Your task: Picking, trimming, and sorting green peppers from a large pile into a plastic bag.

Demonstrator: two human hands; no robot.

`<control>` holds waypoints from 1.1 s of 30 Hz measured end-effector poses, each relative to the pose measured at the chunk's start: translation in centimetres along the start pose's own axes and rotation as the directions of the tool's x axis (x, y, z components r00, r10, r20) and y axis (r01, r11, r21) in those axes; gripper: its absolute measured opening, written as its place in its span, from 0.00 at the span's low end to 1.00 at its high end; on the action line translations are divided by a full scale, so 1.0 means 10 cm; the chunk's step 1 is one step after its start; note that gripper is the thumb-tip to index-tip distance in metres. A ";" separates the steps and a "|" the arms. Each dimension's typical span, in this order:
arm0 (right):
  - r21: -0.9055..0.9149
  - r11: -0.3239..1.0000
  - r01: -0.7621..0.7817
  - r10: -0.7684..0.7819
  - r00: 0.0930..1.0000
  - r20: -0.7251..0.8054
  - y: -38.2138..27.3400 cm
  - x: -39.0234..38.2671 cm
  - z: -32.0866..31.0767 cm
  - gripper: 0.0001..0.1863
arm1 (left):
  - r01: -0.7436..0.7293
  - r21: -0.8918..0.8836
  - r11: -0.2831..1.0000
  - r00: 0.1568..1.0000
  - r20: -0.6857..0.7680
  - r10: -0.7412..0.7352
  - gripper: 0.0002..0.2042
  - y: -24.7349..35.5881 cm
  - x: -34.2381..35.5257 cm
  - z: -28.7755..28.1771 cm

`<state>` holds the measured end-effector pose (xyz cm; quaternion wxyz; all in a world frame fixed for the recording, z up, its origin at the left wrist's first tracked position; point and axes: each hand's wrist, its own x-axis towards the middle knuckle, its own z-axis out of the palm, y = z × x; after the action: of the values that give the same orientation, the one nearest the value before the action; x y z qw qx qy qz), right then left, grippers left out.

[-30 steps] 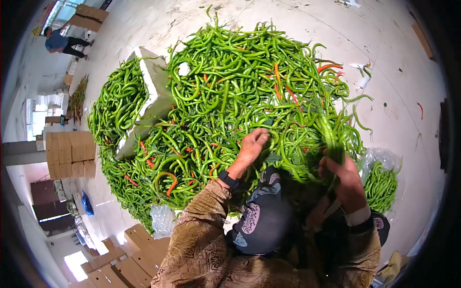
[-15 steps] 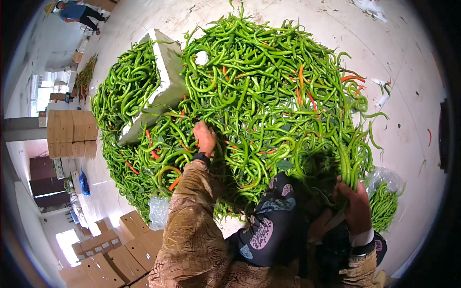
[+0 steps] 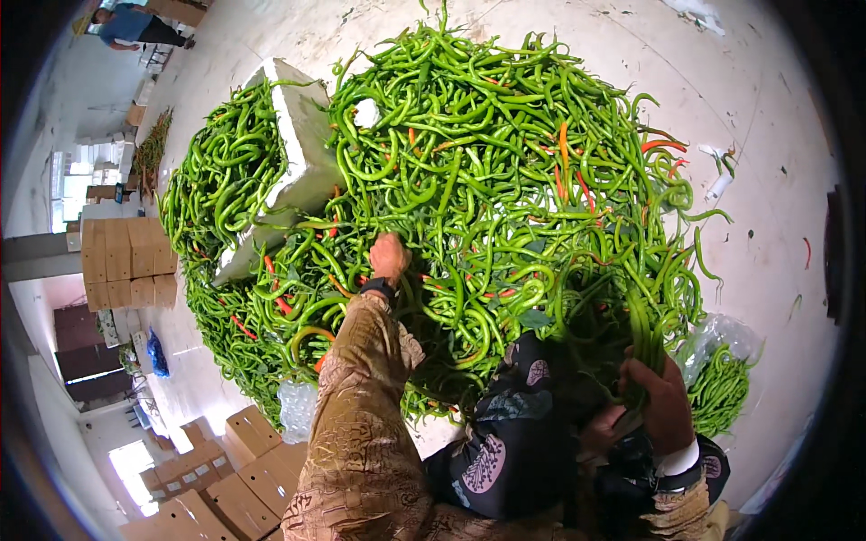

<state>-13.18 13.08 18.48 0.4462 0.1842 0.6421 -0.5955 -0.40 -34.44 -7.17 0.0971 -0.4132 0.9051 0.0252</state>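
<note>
A large heap of long green chili peppers (image 3: 505, 117), with a few red and orange ones among them, spreads over the floor before me. My left hand (image 3: 390, 257) reaches down into its middle, the fingertips hidden, so its grip does not show. At the heap's near right side, my right hand (image 3: 666, 406) is closed round a bunch of long green peppers (image 3: 642, 325) that points away from me. Part of that bunch lies in shadow.
A white foam box (image 3: 302, 135) lies tipped at the left, peppers spilling from it. Bagged peppers (image 3: 719, 392) stand right of my right hand; a clear plastic bag (image 3: 296, 408) lies near my left sleeve. Cardboard boxes (image 3: 131, 257) are stacked at left. A person (image 3: 131, 25) is at the far left.
My left hand has shifted slightly right within the heap. My right hand has drawn slightly nearer and left, still gripping the pepper bunch.
</note>
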 end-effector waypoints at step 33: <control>0.143 0.989 0.027 -0.044 0.992 0.116 -0.11 -0.19 -0.04 0.13 | 0.274 -0.929 0.248 0.582 0.366 0.726 0.21 1.52 -1.28 -1.55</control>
<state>-13.09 13.79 20.61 0.4589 0.1680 0.5739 -0.6571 -6.05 -16.93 10.04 0.2014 -0.1682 0.6170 0.7419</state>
